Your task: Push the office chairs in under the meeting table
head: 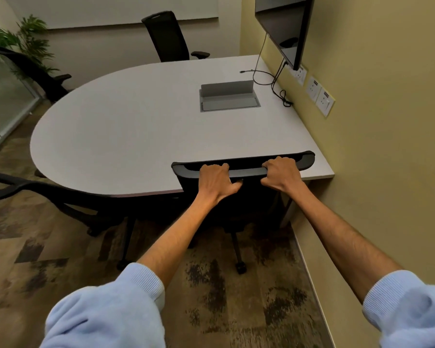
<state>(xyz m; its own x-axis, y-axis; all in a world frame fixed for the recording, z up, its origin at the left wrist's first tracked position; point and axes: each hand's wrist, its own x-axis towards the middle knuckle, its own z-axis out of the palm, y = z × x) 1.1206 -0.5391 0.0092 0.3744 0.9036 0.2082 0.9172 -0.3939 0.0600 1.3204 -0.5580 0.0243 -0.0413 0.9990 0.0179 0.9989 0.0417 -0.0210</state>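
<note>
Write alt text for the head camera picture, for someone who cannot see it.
Seen from above, a person's left hand and right hand grip the top bar of a black office chair set against the near edge of a white meeting table. Three more black chairs stand around the table. A dark screen hangs on the yellow wall at right.

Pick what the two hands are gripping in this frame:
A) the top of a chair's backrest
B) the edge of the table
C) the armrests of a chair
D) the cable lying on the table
A: the left hand and right hand are both closed over the top bar of the chair backrest at the near edge of the table.
</note>
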